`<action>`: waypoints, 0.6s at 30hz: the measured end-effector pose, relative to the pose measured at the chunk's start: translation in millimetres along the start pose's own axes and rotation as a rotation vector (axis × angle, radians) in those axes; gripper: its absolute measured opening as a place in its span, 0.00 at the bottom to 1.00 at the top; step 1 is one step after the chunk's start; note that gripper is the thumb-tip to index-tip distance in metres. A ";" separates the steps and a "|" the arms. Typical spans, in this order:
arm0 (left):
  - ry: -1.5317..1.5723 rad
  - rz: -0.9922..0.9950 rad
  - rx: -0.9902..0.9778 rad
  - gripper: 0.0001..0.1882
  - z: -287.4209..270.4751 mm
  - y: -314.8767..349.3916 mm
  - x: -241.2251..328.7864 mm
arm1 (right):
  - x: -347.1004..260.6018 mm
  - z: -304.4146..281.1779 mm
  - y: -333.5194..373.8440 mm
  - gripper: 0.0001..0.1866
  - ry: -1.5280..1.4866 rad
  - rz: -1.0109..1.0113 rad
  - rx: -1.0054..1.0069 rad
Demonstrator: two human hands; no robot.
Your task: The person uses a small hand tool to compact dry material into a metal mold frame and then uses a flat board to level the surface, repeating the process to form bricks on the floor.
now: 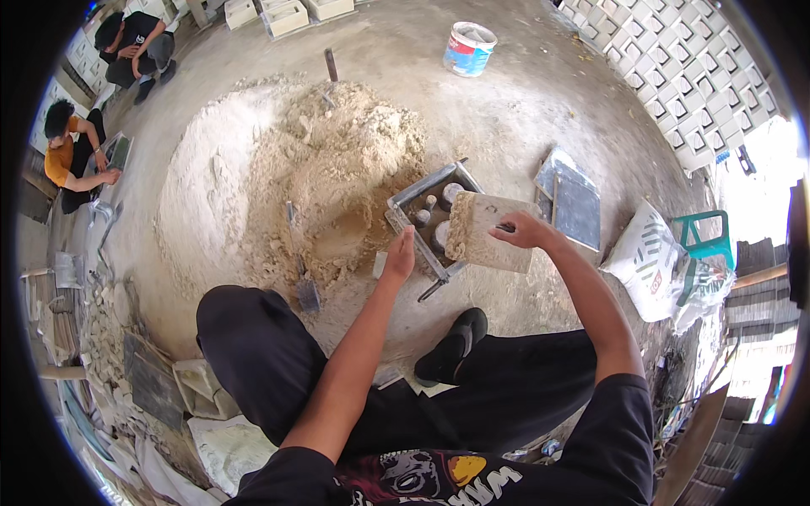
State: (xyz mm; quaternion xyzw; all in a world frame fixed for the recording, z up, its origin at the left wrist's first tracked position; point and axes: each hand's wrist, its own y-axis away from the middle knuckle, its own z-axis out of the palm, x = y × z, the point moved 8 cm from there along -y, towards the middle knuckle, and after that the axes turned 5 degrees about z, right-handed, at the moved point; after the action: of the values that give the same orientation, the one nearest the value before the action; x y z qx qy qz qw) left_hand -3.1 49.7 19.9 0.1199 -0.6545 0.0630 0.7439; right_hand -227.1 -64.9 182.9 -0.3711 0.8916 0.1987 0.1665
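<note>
The right hand [519, 230] has its grip closed on the small dark handle of a flat board [494, 232], fingers curled round the top. The board is nearly square, its slightly longer axis running left to right with a small downward tilt toward the right; the edge caked with damp sand faces left. It lies over the right part of a metal mould [416, 239].

The left hand [400, 255] is at the mould's near left side, fingers straight and pointing away from the body; whether they press on the rim cannot be told. The mould sits askew on the floor [506, 110], one corner pointing left, with round-topped pieces [423, 218] standing inside. Its long axis is unclear because the board hides part of it.

Left of the mould, a trowel [308, 295] lies lengthwise, blade toward the person, beside a large sand pile [337, 152]. Right of the board lie dark panels [575, 207], then a white sack [643, 260] and a green stool [709, 234]. A bucket [470, 52] stands beyond the pile; two other people crouch at far left.
</note>
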 end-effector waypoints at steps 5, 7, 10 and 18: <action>0.080 -0.116 -0.042 0.40 10.7 -0.4 -5.9 | -2.3 -1.9 -15.6 0.25 0.004 -0.110 -0.040; 0.090 -0.106 -0.047 0.40 13.2 -1.5 0.3 | -2.1 -1.2 -22.4 0.25 0.011 -0.138 -0.057; 0.111 -0.119 -0.025 0.40 17.0 -0.5 7.8 | -3.0 0.7 -32.0 0.24 0.023 -0.126 -0.127; 0.142 -0.133 -0.015 0.41 13.6 -2.4 7.6 | -27.7 -5.2 -68.0 0.26 0.158 -0.176 -0.231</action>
State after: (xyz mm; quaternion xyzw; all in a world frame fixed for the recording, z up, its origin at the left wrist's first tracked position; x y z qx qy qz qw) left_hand -14.5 43.4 28.8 0.1525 -0.5910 0.0168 0.7920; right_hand -159.9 -94.7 184.1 -0.4791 0.8372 0.2546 0.0689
